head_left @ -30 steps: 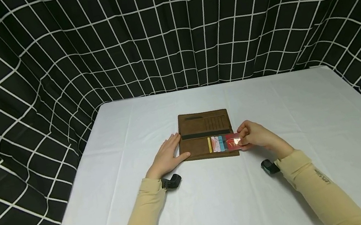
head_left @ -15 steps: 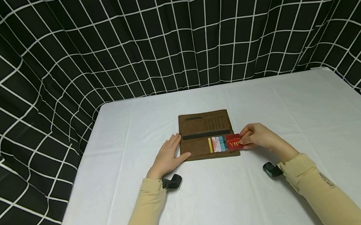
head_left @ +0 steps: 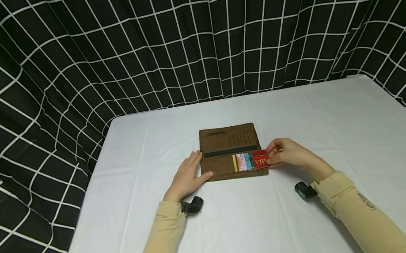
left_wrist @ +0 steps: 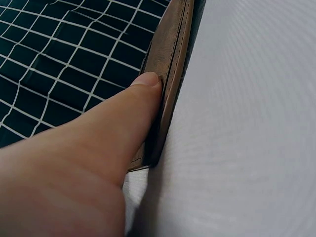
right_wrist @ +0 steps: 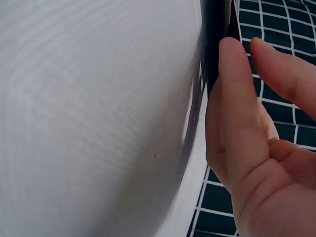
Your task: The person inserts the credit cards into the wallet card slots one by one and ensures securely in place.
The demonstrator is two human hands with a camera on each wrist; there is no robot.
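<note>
A brown wallet [head_left: 218,167] lies unfolded on the white table. Its near half holds several overlapping cards [head_left: 243,162] with yellow, pink and blue strips showing. At the right end of that row is a red card [head_left: 259,159] lettered VIP, its right edge pinched by my right hand [head_left: 291,154]. My left hand [head_left: 185,178] rests at the wallet's left edge with fingers extended. In the left wrist view, the thumb [left_wrist: 133,106] presses on the wallet's stitched border [left_wrist: 173,54]. The right wrist view shows the right fingers [right_wrist: 242,108], but the card face is hidden there.
The white cloth [head_left: 239,223] covers the table around the wallet. A black curtain [head_left: 212,40] with a white grid stands behind and at both sides. Each wrist wears a small black camera [head_left: 193,205].
The glare on the red card is gone and its lettering shows plainly. My right hand has shifted slightly while still pinching the card; the left hand stays on the wallet.
</note>
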